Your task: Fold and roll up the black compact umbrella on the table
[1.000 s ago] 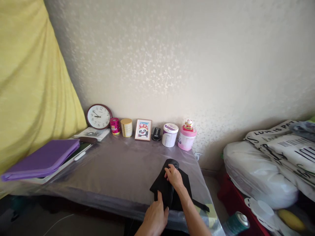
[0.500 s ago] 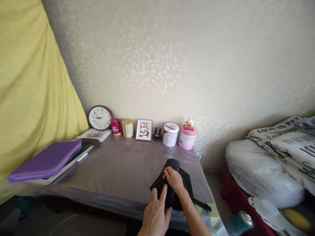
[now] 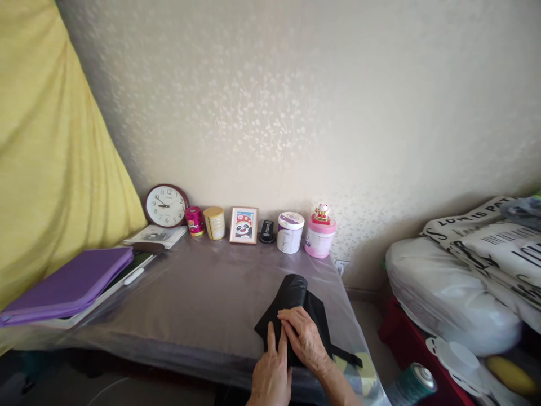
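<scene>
A black folded umbrella (image 3: 291,288) lies near the table's front right, with loose fabric flaps at its sides and a strap (image 3: 347,355) trailing right. My left hand (image 3: 274,366) rests on its lower part, open, index and middle fingers stretched forward. Across the middle of the fabric lies my right hand (image 3: 305,337), its fingers fairly straight, held together and pointing left. The right fingertips come close to the left fingers. Both palms face down, and the umbrella's near end is hidden under the hands.
Along the wall stand a clock (image 3: 167,206), a pink can (image 3: 194,221), a yellow container (image 3: 214,223), a panda picture frame (image 3: 244,225), a white tub (image 3: 291,232) and a pink tub (image 3: 320,239) bearing a figurine. A purple folder (image 3: 71,282) lies left. Beyond the right edge is a spray can (image 3: 414,383).
My right hand has slid down the umbrella toward me, its fingers straighter than before. My left hand has moved slightly right, its fingers closer together. The view has shifted a little.
</scene>
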`<act>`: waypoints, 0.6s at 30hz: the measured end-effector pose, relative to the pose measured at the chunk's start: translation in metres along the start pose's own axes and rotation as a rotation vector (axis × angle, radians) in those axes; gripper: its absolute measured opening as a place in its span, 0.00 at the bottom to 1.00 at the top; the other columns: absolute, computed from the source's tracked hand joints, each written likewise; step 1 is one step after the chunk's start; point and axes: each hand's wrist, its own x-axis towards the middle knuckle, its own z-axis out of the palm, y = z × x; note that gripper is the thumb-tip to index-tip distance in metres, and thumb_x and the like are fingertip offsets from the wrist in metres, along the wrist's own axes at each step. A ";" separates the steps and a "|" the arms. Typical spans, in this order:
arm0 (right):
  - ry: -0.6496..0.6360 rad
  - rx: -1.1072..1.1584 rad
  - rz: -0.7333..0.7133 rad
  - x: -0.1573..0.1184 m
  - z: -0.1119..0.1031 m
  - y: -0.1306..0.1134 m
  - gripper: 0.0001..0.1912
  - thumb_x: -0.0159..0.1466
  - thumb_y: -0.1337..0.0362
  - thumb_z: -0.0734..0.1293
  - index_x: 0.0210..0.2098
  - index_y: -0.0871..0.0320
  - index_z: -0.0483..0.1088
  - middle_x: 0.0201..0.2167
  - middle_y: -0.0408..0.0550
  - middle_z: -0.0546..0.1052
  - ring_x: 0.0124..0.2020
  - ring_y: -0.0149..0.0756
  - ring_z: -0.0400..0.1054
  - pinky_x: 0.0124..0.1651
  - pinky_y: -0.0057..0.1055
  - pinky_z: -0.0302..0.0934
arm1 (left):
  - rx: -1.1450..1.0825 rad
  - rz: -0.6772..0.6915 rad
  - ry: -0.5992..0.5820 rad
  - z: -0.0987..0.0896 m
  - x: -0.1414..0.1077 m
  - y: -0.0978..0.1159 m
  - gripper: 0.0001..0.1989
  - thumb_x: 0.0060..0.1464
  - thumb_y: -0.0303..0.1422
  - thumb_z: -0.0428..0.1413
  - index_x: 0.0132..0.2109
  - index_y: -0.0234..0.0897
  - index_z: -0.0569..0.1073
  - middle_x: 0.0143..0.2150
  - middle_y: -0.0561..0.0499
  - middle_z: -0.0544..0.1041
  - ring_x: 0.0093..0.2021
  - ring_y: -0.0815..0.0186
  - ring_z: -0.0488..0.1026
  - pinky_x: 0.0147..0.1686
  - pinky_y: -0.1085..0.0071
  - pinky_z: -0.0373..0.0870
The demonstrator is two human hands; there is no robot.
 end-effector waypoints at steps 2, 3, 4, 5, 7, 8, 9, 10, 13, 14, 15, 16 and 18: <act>-0.012 -0.041 -0.047 -0.001 -0.001 0.006 0.15 0.64 0.64 0.54 0.41 0.54 0.70 0.45 0.49 0.73 0.45 0.35 0.64 0.50 0.38 0.57 | 0.013 -0.011 -0.016 0.000 0.001 0.000 0.38 0.47 0.20 0.48 0.63 0.40 0.41 0.65 0.41 0.36 0.47 0.60 0.69 0.43 0.69 0.65; -0.019 -0.070 -0.051 0.002 -0.001 0.011 0.15 0.64 0.64 0.54 0.41 0.55 0.70 0.46 0.49 0.72 0.46 0.36 0.64 0.51 0.39 0.56 | 0.016 -0.014 -0.022 -0.001 0.002 0.000 0.38 0.47 0.20 0.47 0.63 0.38 0.40 0.65 0.41 0.35 0.48 0.60 0.69 0.43 0.69 0.65; -0.026 -0.101 -0.045 0.005 0.000 0.017 0.15 0.64 0.64 0.54 0.41 0.54 0.70 0.47 0.49 0.71 0.47 0.36 0.63 0.53 0.41 0.54 | 0.018 -0.015 -0.029 -0.002 0.003 0.000 0.38 0.47 0.19 0.46 0.63 0.36 0.39 0.65 0.41 0.35 0.48 0.60 0.68 0.43 0.70 0.65; -0.030 -0.130 -0.031 0.010 0.001 0.023 0.15 0.64 0.64 0.54 0.41 0.54 0.70 0.48 0.48 0.71 0.49 0.37 0.62 0.54 0.42 0.51 | 0.019 -0.017 -0.038 -0.003 0.003 0.000 0.38 0.47 0.19 0.45 0.63 0.35 0.38 0.65 0.41 0.34 0.48 0.60 0.68 0.43 0.70 0.65; -0.030 -0.177 0.013 0.021 0.004 0.039 0.15 0.64 0.63 0.54 0.41 0.52 0.71 0.48 0.46 0.72 0.53 0.38 0.58 0.57 0.45 0.46 | 0.025 -0.039 -0.059 -0.007 0.003 0.000 0.38 0.46 0.18 0.43 0.63 0.34 0.37 0.65 0.40 0.35 0.47 0.60 0.69 0.43 0.70 0.65; -0.029 -0.191 0.039 0.028 0.005 0.047 0.15 0.64 0.62 0.54 0.41 0.52 0.71 0.47 0.45 0.72 0.55 0.38 0.56 0.58 0.46 0.43 | 0.030 -0.061 -0.070 -0.009 0.003 0.001 0.38 0.46 0.18 0.43 0.63 0.34 0.38 0.65 0.40 0.37 0.47 0.60 0.69 0.42 0.69 0.66; -0.027 -0.201 0.066 0.034 0.007 0.055 0.16 0.64 0.62 0.54 0.41 0.51 0.71 0.47 0.45 0.72 0.56 0.37 0.55 0.58 0.46 0.41 | 0.035 -0.085 -0.084 -0.012 0.002 0.001 0.38 0.46 0.17 0.42 0.63 0.35 0.38 0.65 0.39 0.38 0.46 0.60 0.69 0.42 0.69 0.65; -0.022 -0.206 0.092 0.040 0.009 0.062 0.16 0.64 0.62 0.53 0.41 0.51 0.71 0.47 0.44 0.72 0.56 0.37 0.54 0.58 0.46 0.40 | 0.040 -0.109 -0.094 -0.014 0.002 0.002 0.38 0.46 0.17 0.42 0.63 0.36 0.39 0.65 0.39 0.40 0.46 0.59 0.69 0.43 0.68 0.65; -0.006 -0.211 0.167 0.057 0.012 0.084 0.17 0.63 0.62 0.53 0.41 0.51 0.71 0.48 0.44 0.71 0.57 0.36 0.54 0.58 0.44 0.42 | 0.043 -0.149 -0.116 -0.022 0.000 0.005 0.38 0.47 0.19 0.45 0.63 0.38 0.39 0.64 0.37 0.44 0.48 0.59 0.68 0.44 0.67 0.64; 0.003 -0.215 0.195 0.061 0.013 0.090 0.17 0.63 0.62 0.52 0.42 0.52 0.70 0.49 0.44 0.71 0.56 0.36 0.55 0.58 0.42 0.44 | 0.041 -0.156 -0.121 -0.025 -0.001 0.006 0.38 0.47 0.20 0.46 0.63 0.39 0.39 0.64 0.37 0.44 0.48 0.58 0.68 0.45 0.67 0.64; 0.016 -0.224 0.228 0.065 0.012 0.095 0.17 0.63 0.62 0.52 0.43 0.53 0.70 0.49 0.45 0.70 0.55 0.36 0.57 0.57 0.40 0.45 | 0.038 -0.165 -0.125 -0.027 -0.001 0.007 0.38 0.47 0.21 0.47 0.63 0.39 0.39 0.63 0.36 0.44 0.49 0.58 0.68 0.45 0.67 0.63; 0.029 -0.237 0.266 0.067 0.012 0.099 0.18 0.63 0.62 0.52 0.45 0.54 0.69 0.49 0.46 0.70 0.53 0.36 0.59 0.56 0.38 0.47 | 0.034 -0.172 -0.126 -0.029 -0.002 0.008 0.38 0.47 0.22 0.48 0.63 0.39 0.39 0.63 0.35 0.44 0.48 0.57 0.68 0.45 0.66 0.63; 0.062 -0.275 0.355 0.069 0.010 0.105 0.18 0.63 0.62 0.52 0.46 0.55 0.68 0.47 0.47 0.71 0.49 0.35 0.63 0.54 0.36 0.50 | 0.027 -0.188 -0.129 -0.031 -0.003 0.008 0.39 0.48 0.23 0.49 0.63 0.40 0.39 0.62 0.34 0.46 0.47 0.57 0.69 0.44 0.65 0.63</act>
